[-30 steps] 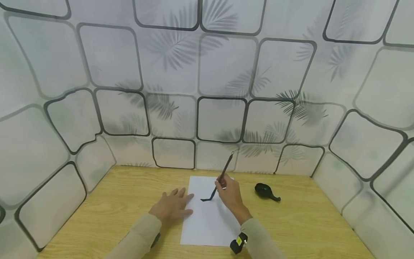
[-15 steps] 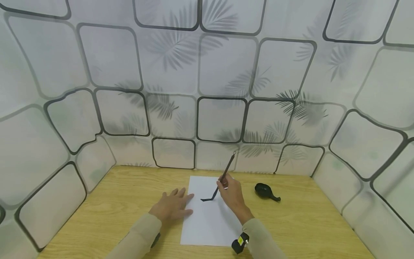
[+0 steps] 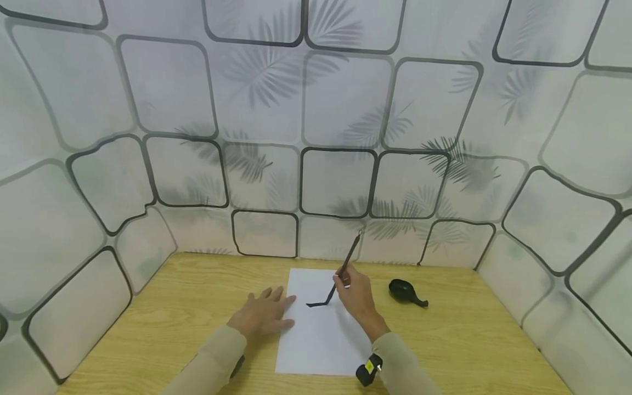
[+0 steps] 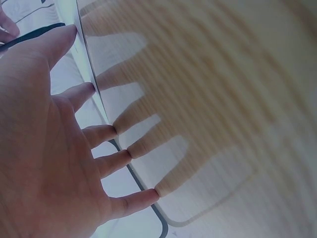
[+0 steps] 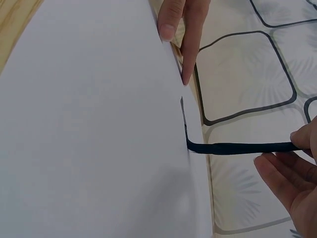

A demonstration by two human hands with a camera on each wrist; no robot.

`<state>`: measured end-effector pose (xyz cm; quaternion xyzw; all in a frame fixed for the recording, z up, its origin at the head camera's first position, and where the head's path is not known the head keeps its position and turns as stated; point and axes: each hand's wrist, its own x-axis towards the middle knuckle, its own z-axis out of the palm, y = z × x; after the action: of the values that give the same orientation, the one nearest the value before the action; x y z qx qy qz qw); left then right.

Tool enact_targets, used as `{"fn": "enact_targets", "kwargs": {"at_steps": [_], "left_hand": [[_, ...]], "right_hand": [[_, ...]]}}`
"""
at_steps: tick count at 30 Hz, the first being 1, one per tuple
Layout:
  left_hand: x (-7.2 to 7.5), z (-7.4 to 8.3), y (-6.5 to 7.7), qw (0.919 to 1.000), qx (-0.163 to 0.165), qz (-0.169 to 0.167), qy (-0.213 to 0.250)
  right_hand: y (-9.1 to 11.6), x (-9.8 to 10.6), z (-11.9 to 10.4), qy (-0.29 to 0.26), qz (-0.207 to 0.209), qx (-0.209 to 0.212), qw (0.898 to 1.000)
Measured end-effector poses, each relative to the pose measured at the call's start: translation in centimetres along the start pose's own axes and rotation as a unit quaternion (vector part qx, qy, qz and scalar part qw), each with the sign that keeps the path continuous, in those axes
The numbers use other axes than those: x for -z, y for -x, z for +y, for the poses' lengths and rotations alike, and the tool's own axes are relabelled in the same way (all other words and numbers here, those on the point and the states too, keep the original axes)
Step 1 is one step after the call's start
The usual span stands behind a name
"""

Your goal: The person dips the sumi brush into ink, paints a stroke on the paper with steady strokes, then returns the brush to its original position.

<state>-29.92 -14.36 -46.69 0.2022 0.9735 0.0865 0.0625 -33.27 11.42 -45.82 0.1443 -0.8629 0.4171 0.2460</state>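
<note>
My right hand (image 3: pixel 359 296) pinches a dark writing brush (image 3: pixel 349 253) with a small loop on its top end. The brush leans right, and in the right wrist view its bent tip touches the white paper (image 3: pixel 321 345). From that tip a short black stroke (image 3: pixel 315 305) runs left across the upper part of the sheet. My left hand (image 3: pixel 261 314) lies palm down with fingers spread, thumb and fingertips on the paper's left edge. The left wrist view shows the left palm (image 4: pixel 54 148) and its straight fingers against the tabletop.
A small black spoon-shaped dish (image 3: pixel 402 290) sits on the wooden table (image 3: pixel 459 334), right of the paper. Patterned cloth walls (image 3: pixel 340 181) enclose the table behind and on both sides. A black device (image 3: pixel 369 369) is strapped at the right wrist.
My right hand and the brush have moved slightly right, and the black stroke has grown longer in that direction. The left hand and the paper have stayed put.
</note>
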Motion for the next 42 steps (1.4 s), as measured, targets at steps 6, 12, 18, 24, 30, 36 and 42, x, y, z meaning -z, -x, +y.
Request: {"fn": "enact_targets", "kwargs": {"at_steps": [6, 12, 18, 24, 30, 36, 42], "left_hand": [[0.0, -0.1, -0.1, 1.0000, 0.000, -0.001, -0.001], [-0.1, -0.2, -0.3, 1.0000, 0.002, -0.003, -0.006], [-0.3, -0.3, -0.3, 1.0000, 0.003, -0.004, -0.005], [-0.3, -0.3, -0.3, 1.0000, 0.003, -0.004, -0.007], [-0.3, -0.3, -0.3, 1.0000, 0.005, -0.006, -0.003], [-0.3, -0.3, -0.4, 1.0000, 0.006, -0.008, 0.000], [-0.2, -0.3, -0.4, 1.0000, 0.005, -0.009, 0.001]], "right_hand": [[0.0, 0.2, -0.1, -0.007, 0.001, -0.008, 1.000], [0.1, 0.4, 0.0, -0.001, 0.008, 0.003, 1.000], [0.0, 0.4, 0.2, -0.003, 0.005, -0.006, 1.000], [0.0, 0.6, 0.3, -0.003, 0.002, -0.006, 1.000], [0.0, 0.7, 0.3, 0.000, 0.006, -0.003, 1.000], [0.1, 0.9, 0.6, 0.003, 0.015, 0.005, 1.000], [0.0, 1.1, 0.8, 0.002, 0.021, 0.011, 1.000]]}}
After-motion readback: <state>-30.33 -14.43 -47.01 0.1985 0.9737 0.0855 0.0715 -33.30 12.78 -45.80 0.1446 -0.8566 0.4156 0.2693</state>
